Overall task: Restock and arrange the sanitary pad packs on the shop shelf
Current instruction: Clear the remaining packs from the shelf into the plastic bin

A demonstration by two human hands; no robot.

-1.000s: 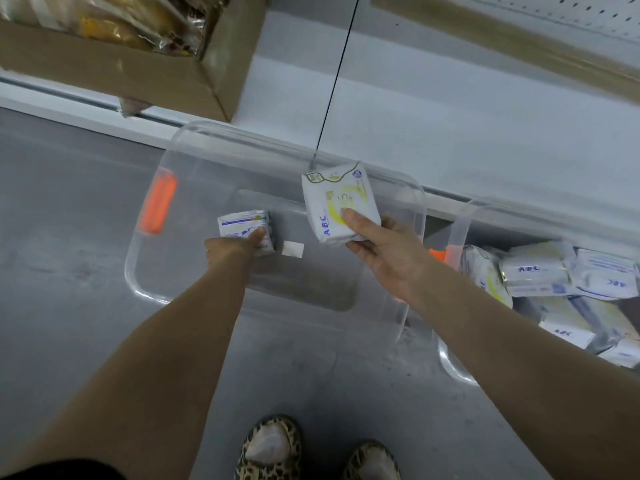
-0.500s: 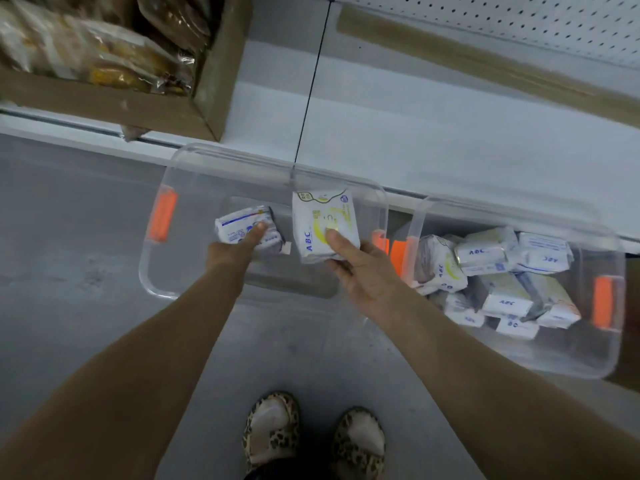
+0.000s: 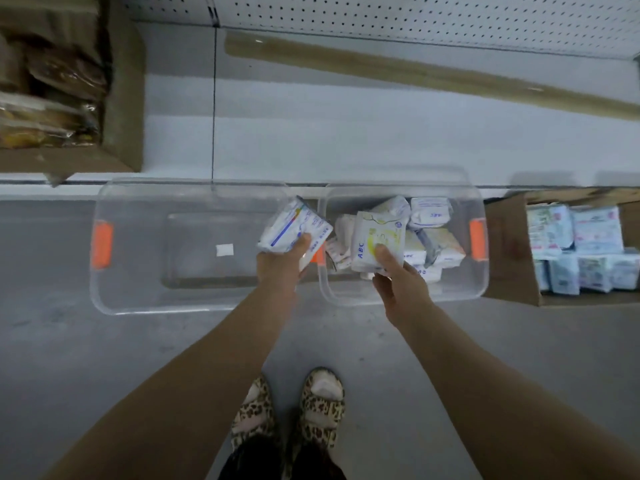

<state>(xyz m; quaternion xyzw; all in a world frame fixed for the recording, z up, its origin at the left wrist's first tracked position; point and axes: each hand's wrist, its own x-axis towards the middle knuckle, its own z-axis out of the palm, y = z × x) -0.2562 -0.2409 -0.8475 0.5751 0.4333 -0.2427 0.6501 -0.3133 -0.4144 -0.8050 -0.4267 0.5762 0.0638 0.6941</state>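
Both arms reach forward and down; the left hand (image 3: 281,268) and the right hand (image 3: 398,285) each grip a pack, thumbs on top.

I saw everything in dim, cool, even light. The wide lens bowed the shelf (image 3: 381,140) edge, and the carton (image 3: 124,98) at left was smeared with blur.

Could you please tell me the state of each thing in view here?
Left hand: grips blue-striped pack.
Right hand: grips yellow pack.
Left bin: lidless, white label inside.
Right bin: lidless, part full of packs.
Cardboard box: open, stacked packs inside.
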